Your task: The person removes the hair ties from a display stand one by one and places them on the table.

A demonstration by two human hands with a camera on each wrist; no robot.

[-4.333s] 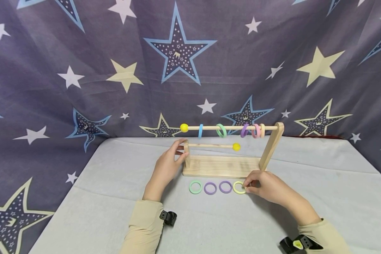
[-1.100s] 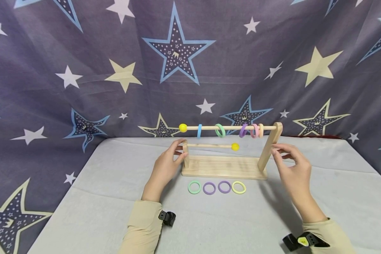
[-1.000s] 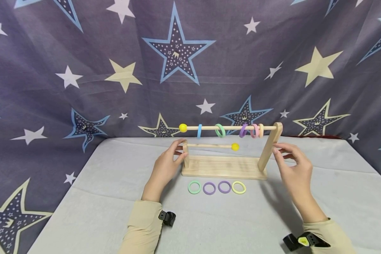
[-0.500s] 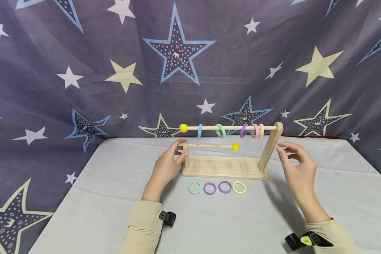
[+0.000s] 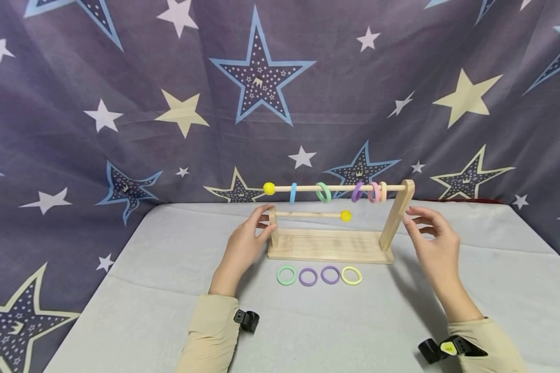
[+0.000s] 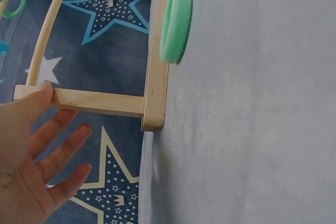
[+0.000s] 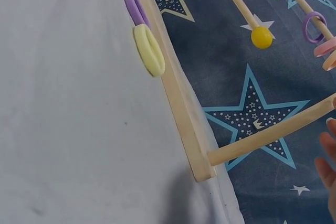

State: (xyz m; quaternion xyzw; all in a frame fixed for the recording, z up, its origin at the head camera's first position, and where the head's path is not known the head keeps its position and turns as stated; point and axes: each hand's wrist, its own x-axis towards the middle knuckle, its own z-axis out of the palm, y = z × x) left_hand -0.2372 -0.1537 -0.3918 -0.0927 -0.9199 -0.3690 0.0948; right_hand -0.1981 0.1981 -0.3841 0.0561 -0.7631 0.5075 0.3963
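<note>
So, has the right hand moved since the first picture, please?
Yes: the right hand moved up and right, from the yellow ring toward the taller post.

Words, numbers: none readable. Yellow label [image 5: 448, 348] on black right-wrist gadget [image 5: 467, 346]: dark marks, too small and blurred to make out. Dark cloth backdrop [image 5: 343, 124]: printed signs only. Small cream crown [image 5: 258, 82] inside large blue-edged star [image 5: 268, 70]; similar crowns [image 7: 258, 124] in other dotted stars [image 6: 111, 179], also seen in both wrist views.

I see a pale tan stand [image 5: 329, 244], yellow knobs [image 5: 269, 188], a mint-green ring [image 6: 176, 24] and a star-patterned purple-grey curtain [image 5: 345, 114].
</note>
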